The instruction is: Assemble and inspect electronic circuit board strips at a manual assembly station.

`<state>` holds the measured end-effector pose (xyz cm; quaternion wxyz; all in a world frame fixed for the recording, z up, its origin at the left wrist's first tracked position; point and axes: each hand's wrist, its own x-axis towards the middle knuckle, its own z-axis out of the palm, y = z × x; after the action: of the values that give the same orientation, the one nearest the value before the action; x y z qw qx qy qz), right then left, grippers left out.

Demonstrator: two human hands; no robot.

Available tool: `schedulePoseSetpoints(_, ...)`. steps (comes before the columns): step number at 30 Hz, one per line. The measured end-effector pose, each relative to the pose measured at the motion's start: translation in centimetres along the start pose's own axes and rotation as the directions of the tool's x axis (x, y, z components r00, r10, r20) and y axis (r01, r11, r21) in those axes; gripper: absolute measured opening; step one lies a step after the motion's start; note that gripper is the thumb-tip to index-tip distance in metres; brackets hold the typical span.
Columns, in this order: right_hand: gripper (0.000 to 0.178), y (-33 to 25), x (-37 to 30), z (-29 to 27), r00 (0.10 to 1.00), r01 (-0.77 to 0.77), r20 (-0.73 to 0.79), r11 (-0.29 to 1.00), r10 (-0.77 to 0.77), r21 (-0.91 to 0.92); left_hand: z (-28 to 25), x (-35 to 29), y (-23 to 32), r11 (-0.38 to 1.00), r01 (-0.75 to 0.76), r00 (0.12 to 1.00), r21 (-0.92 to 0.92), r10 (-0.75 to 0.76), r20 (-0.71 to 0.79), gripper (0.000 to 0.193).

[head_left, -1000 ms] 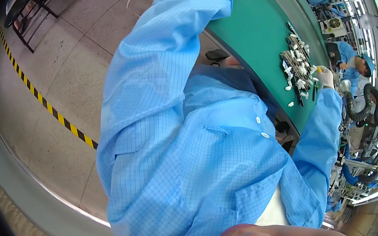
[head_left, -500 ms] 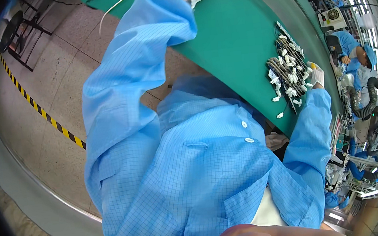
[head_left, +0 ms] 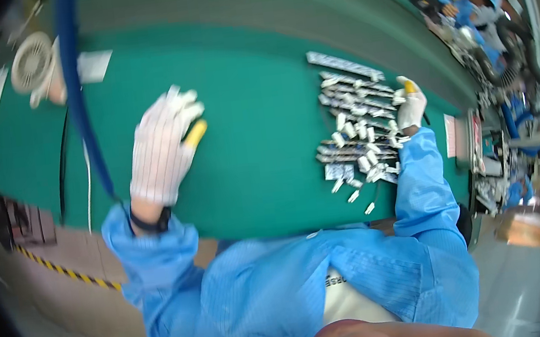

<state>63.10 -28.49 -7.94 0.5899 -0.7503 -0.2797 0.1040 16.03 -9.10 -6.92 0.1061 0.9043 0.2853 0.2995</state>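
Note:
My left hand, in a white striped glove with a yellow thumb tip, is over the green tabletop. Its fingers are loosely stretched and apart, with nothing visible in them. A dark band circles that wrist. My right hand, gloved likewise, rests against the right ends of a group of thin dark strips with white plug connectors. Motion blur and the glove's angle hide whether its fingers grip a strip. A pale, dotted strip lies along the far side of the group.
A small fan stands at the far left, near a white paper. A blue hose or cable hangs in front of the table's left part. Dark and white cables cross the left end. Another person works at the back right.
The view has turned, so more of the table shows. My left hand appears lower over the green surface, fingers more spread. My right hand stays beside the strips.

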Motion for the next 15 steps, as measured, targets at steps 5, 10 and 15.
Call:
schedulePoseSetpoints(5,0.042,0.0,-0.3,-0.6,0.982,0.145,0.107,0.986,-0.153,0.079,-0.6,0.9,1.0,0.999,0.036,0.996,0.006,-0.037,0.086,0.036)
schedulePoseSetpoints(10,0.058,-1.2,-0.5,-0.7,0.997,0.032,0.071,0.998,-0.036,0.062,-1.3,1.6,1.7,0.999,0.033,0.990,0.031,-0.037,0.139,0.035)
schedulePoseSetpoints(15,0.044,-0.3,-0.3,-1.2,0.994,0.026,0.106,0.993,-0.038,0.118,-1.4,1.7,1.3,1.000,0.004,0.992,-0.012,-0.002,0.128,0.041)
